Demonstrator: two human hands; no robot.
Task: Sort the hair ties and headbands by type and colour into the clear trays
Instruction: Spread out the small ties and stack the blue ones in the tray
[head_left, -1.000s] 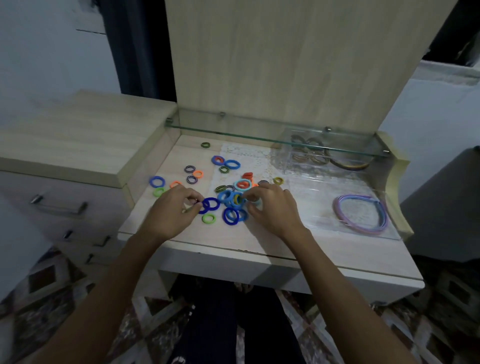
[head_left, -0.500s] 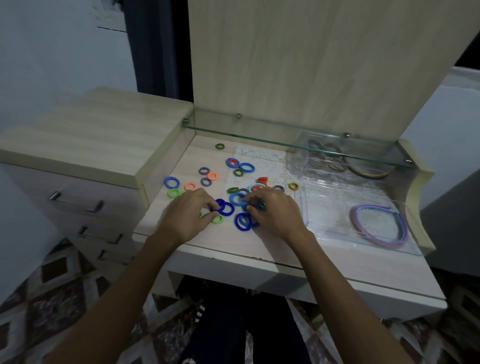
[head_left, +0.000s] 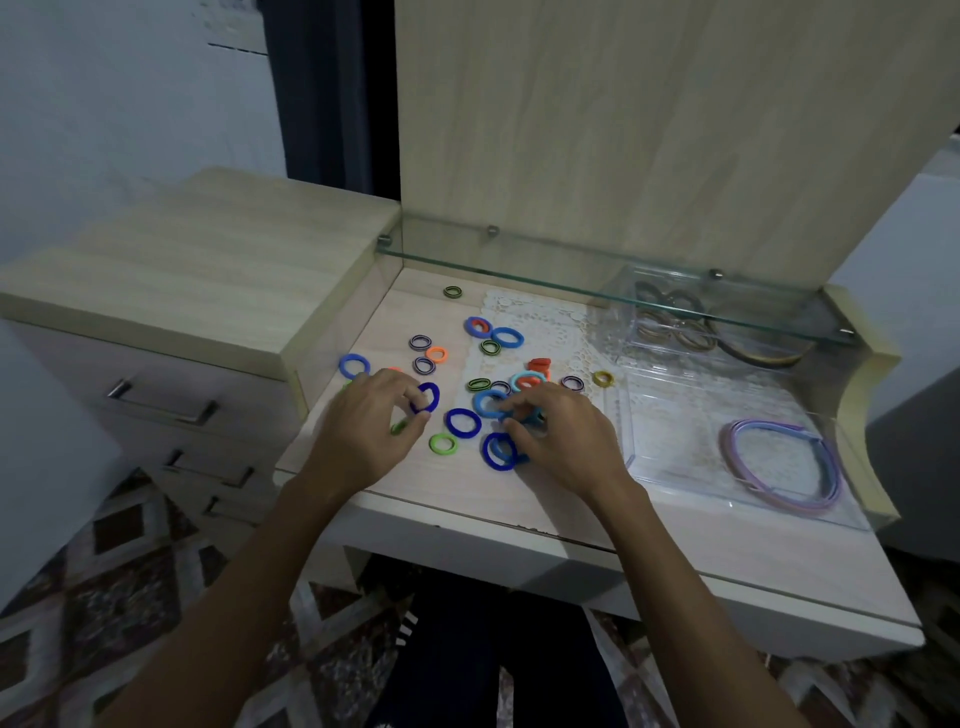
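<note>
Head view. Early in the sort, by the look of it: most small fabric hair ties (head_left: 470, 387) lying loose in a scatter on the pale wooden table (head_left: 675, 540), from centre out toward ten o'clock. Mixed colours there: dark blue, light blue, green, orange, red, striped olive and striped purple. None seen in a tray grouped by colour yet.

Right side better off. Clear plastic tray (head_left: 649, 467) at three o'clock holding thin lilac and blue headbands (head_left: 779, 465), curved in a loose loop. Second clear tray (head_left: 631, 325) at one o'clock, under the glass shelf (head_left: 571, 283), holding dull brownish bands; detail too dim to tell.

Left hand (head_left: 363, 431) at nine o'clock of the pile, fingers curled, pinching a dark blue ring hair tie (head_left: 427, 398) lifted on edge. Right hand (head_left: 561, 441) just beside, fingers bent down onto a cluster of blue ties (head_left: 501, 449); whether gripping or only pressing, cannot tell.

Ties soft, light, likely to snag on one another.
</note>
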